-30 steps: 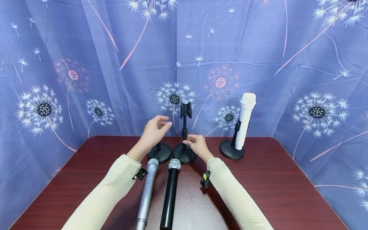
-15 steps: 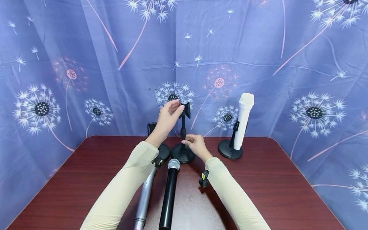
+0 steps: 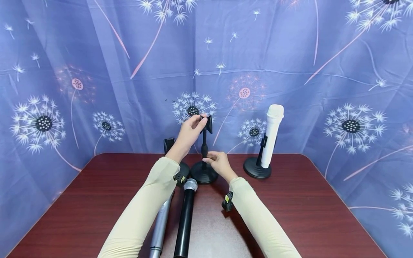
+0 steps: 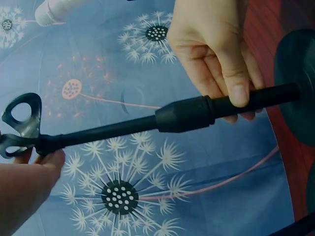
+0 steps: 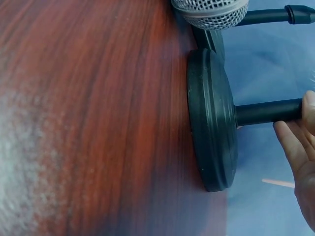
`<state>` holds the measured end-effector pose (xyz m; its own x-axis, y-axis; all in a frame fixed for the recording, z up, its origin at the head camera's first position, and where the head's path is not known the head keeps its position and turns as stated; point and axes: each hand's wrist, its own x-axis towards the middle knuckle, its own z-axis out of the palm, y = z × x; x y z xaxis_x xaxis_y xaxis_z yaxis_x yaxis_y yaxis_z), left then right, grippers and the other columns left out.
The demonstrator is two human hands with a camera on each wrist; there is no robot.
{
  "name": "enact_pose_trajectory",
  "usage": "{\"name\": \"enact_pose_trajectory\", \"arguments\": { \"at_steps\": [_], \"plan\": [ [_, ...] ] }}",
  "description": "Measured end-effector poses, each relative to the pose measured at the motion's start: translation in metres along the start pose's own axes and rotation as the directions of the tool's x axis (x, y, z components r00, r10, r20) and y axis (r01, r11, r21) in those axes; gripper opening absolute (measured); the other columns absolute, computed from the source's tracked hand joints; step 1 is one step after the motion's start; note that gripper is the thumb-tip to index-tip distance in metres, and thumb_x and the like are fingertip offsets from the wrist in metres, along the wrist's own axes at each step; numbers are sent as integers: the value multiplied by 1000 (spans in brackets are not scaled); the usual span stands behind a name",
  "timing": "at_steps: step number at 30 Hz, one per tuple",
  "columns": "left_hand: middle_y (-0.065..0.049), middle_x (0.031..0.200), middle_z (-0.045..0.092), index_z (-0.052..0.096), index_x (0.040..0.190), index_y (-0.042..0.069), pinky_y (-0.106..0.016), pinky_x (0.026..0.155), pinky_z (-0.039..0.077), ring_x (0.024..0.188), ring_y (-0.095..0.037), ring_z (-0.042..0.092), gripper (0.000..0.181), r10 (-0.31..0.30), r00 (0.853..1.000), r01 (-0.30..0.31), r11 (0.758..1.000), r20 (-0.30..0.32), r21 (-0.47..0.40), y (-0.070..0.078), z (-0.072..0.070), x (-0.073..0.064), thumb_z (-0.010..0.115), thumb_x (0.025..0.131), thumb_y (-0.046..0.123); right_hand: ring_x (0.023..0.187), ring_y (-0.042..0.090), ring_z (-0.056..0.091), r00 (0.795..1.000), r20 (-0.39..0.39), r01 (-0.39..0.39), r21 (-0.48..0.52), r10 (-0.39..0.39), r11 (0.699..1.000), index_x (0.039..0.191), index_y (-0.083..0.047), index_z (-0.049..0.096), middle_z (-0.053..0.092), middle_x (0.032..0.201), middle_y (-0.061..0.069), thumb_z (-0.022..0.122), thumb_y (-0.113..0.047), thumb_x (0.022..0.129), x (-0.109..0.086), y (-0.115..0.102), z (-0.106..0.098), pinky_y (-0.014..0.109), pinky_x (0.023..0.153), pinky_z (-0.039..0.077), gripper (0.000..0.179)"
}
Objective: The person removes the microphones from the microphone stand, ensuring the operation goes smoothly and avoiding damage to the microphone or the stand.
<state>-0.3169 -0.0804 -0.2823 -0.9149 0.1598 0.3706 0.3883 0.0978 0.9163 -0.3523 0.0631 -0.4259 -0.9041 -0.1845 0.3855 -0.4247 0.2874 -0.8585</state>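
Observation:
A black microphone stand [image 3: 203, 175] with a round base stands upright at the table's back middle. At its top, my left hand [image 3: 188, 134] pinches the open clip [image 3: 208, 124]. My right hand [image 3: 221, 164] grips the lower pole just under the collar. In the left wrist view the collar [image 4: 183, 115] shows plainly, with the thumb of my right hand [image 4: 216, 49] across the pole below it. The right wrist view shows the round base [image 5: 212, 120] on the tabletop and my right hand [image 5: 302, 147] partly cut off at the edge.
A second black stand [image 3: 168, 142] is partly hidden behind my left forearm. A black microphone [image 3: 184, 222] and a silver microphone [image 3: 160, 225] lie in front. To the right, a white microphone [image 3: 272, 136] sits in a third stand [image 3: 257, 168]. A patterned curtain hangs behind the table.
My left hand has moved up and right from beside the stand to its clip, and now pinches it. My right hand has kept its hold on the lower pole.

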Motion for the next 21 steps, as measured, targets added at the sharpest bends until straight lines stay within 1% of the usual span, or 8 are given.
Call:
{"name": "enact_pose_trajectory", "arguments": {
  "at_steps": [5, 9, 13, 17, 21],
  "plan": [
    [2, 142, 49, 55, 135, 11, -37, 109, 34, 133, -12, 43, 42, 21, 999, -21, 1000, 40, 5, -4, -5, 0, 52, 100, 35, 84, 23, 71, 1000, -2, -10, -6, 10, 1000, 101, 5, 73, 72, 91, 19, 73, 2, 82, 0, 3, 0, 31, 71, 57, 20],
    [1, 143, 49, 55, 134, 12, -38, 109, 34, 133, -13, 42, 41, 37, 998, -38, 999, 56, 9, -6, -6, 0, 52, 100, 34, 84, 24, 71, 1000, -4, -11, -23, 11, 1000, 102, 5, 72, 72, 92, 19, 73, 2, 83, 0, 4, 0, 32, 71, 58, 20],
    [-1, 144, 48, 57, 132, 15, -37, 109, 35, 133, -12, 42, 37, 62, 996, -63, 998, 58, 1, -7, -6, 0, 52, 100, 33, 85, 24, 70, 1000, -7, -7, -34, 7, 999, 102, 5, 72, 72, 92, 19, 72, 2, 83, 0, 4, 0, 32, 72, 57, 19],
    [-4, 143, 49, 57, 131, 13, -34, 107, 37, 132, -10, 43, 35, 89, 995, -88, 996, 50, -18, -8, -5, -1, 52, 100, 29, 85, 24, 70, 1000, -6, 3, -22, -3, 1000, 101, 6, 72, 72, 91, 19, 72, 3, 82, 1, 4, 0, 32, 73, 57, 18],
    [-7, 142, 50, 57, 131, 11, -32, 105, 40, 130, -10, 45, 35, 110, 993, -109, 994, 40, -22, -10, -4, -1, 51, 101, 27, 85, 22, 70, 1000, -7, 1, -8, -1, 1000, 101, 7, 72, 72, 92, 20, 72, 4, 82, 1, 4, 1, 31, 72, 57, 19]
  ]
}}
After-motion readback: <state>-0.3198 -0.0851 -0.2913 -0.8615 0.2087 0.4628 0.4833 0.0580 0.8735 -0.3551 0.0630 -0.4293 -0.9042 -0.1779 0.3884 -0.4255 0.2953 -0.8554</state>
